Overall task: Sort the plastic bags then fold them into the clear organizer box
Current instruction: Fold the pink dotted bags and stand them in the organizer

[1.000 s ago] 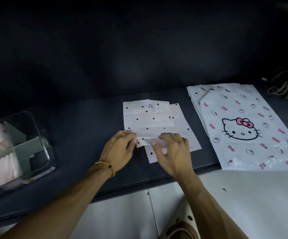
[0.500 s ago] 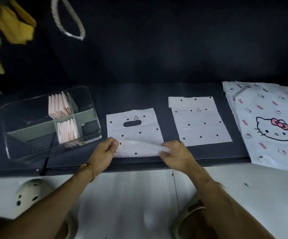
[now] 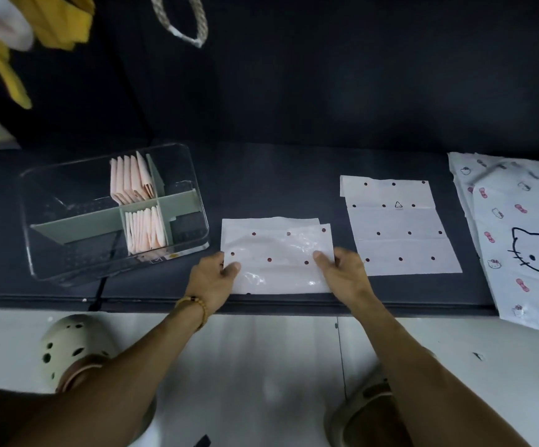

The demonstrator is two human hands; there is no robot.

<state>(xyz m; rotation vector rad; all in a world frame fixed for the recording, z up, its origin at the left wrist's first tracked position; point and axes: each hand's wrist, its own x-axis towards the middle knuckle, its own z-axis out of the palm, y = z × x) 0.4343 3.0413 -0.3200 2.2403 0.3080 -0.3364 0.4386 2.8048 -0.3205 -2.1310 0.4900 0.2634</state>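
Lying at the centre of the frame on the dark worktop (image 3: 278, 175), a white polka-dot plastic bag (image 3: 276, 254) is folded over on itself, its glossy, slightly crinkled top layer showing rows of dark red dots. The left hand (image 3: 211, 280) pinches the bag's left edge, thumb on top and fingers curled beneath. The right hand (image 3: 342, 274) grips the bag's right edge in the same way, thumb pressing the upper layer. The bag's near edge lies along the front edge of the worktop.

Just right of it, apart from the hands, a second polka-dot bag (image 3: 397, 227) lies flat with crease lines and a small triangle mark. At the right edge of the frame a larger cat-print bag (image 3: 519, 227) with pink bows hangs partly over the worktop's front.

At the left of the frame stands the clear organizer box (image 3: 68, 175) with grey-green dividers. Two of its middle compartments hold upright rows of folded pale pink bags (image 3: 132, 179). A beaded bracelet (image 3: 197, 306) circles the left wrist.
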